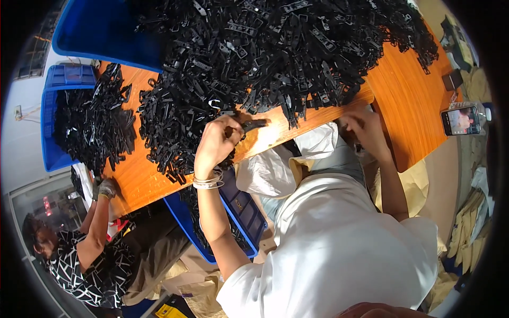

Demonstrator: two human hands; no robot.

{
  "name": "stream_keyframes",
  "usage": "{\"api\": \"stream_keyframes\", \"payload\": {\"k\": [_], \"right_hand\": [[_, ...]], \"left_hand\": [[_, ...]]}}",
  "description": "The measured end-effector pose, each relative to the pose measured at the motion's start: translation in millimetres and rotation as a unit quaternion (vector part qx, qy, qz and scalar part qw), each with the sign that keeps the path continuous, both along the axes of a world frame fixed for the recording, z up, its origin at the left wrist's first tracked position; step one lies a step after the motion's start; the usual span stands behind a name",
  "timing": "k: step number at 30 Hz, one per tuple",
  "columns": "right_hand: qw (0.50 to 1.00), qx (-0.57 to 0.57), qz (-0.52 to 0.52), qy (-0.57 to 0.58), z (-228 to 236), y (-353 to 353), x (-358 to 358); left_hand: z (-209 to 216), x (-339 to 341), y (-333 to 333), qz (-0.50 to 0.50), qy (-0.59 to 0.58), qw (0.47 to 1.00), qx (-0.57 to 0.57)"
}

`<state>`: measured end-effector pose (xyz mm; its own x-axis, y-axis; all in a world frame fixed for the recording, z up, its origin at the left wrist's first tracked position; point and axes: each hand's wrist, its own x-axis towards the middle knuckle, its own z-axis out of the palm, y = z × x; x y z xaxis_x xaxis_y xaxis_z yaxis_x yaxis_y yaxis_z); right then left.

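A large heap of small black plastic parts (286, 58) covers much of the wooden table in front of me. My left hand (220, 142), with bracelets at the wrist, is at the heap's near edge. Its fingers are closed on a black plastic part (254, 125) just above the tabletop. To the right, my right hand (367, 131) hangs at the table's near edge. Its fingers are bent and apart, and no part shows in them. Between my hands, a white bag (275, 172) lies over my lap below the edge.
Blue crates stand at the far left (106, 32), at the left end (47, 132) and below the table (244, 212). A co-worker (87, 259) in gloves works at the left beside another black pile. A phone (462, 121) stands at the right above the wooden table (413, 106).
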<state>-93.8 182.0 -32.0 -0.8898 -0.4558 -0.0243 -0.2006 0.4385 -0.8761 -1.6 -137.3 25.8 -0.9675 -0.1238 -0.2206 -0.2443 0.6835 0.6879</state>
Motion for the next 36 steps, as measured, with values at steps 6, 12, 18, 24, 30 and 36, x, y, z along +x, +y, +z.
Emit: {"api": "stream_keyframes", "payload": {"k": [6, 12, 18, 24, 30, 36], "right_hand": [[0.967, 0.019, -0.196, 0.163, -14.1, 18.7, -44.5], [0.944, 0.084, -0.163, 0.275, -14.7, 13.0, -78.8], [0.910, 0.099, -0.169, 0.365, -25.7, 22.2, -84.2], [0.903, 0.143, -0.193, 0.357, -12.7, 35.6, -76.7], [0.939, -0.028, -0.179, 0.291, 15.3, 21.5, -58.5], [0.975, -0.144, 0.047, 0.162, 62.6, -28.0, -15.4]], "left_hand": [[-14.1, -5.5, -11.8, 0.082, -0.038, 0.993, 0.074], [-6.9, -6.6, -4.8, 0.138, -0.014, 0.971, 0.192], [-12.5, -2.1, 20.9, 0.211, 0.125, 0.923, 0.296], [-27.7, -13.6, 69.4, 0.138, 0.172, 0.882, 0.416], [-36.5, -24.9, 107.2, 0.074, 0.186, 0.827, 0.526], [-29.7, -24.0, 121.7, 0.074, 0.212, 0.831, 0.509]]}}
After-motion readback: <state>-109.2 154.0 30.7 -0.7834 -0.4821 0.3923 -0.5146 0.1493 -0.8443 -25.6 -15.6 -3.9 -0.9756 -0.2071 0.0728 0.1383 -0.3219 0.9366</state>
